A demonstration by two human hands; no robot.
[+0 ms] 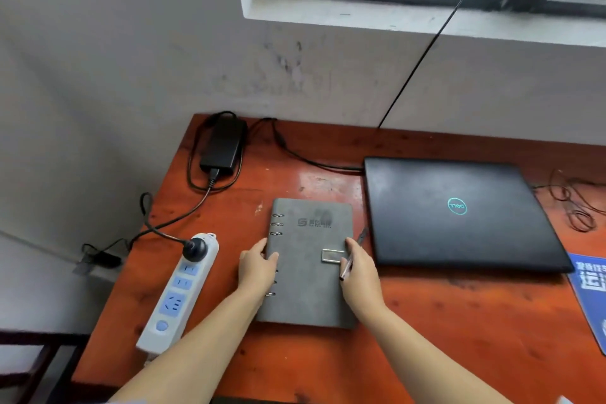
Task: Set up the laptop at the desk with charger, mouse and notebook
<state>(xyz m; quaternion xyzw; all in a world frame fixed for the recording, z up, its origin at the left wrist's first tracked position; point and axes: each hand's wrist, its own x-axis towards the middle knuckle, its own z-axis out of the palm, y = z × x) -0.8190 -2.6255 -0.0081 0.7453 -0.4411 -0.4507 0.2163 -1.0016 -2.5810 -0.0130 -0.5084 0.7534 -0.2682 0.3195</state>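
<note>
A grey ring-bound notebook (310,285) lies shut on the orange-red desk (442,321). My left hand (257,267) rests on its ring edge, and my right hand (360,269) touches its clasp side while holding a pen (347,267). To the right lies a black laptop (459,213), lid shut. The charger brick (224,144) sits at the desk's back left corner. One of its cables reaches the laptop's left edge and the other ends in a plug (195,249) in a white power strip (178,293). No mouse shows.
A blue mouse pad (590,292) is cut off at the right edge. Thin tangled wires (574,203) lie right of the laptop. The wall and a window sill stand close behind the desk. A dark chair frame (36,364) is at lower left.
</note>
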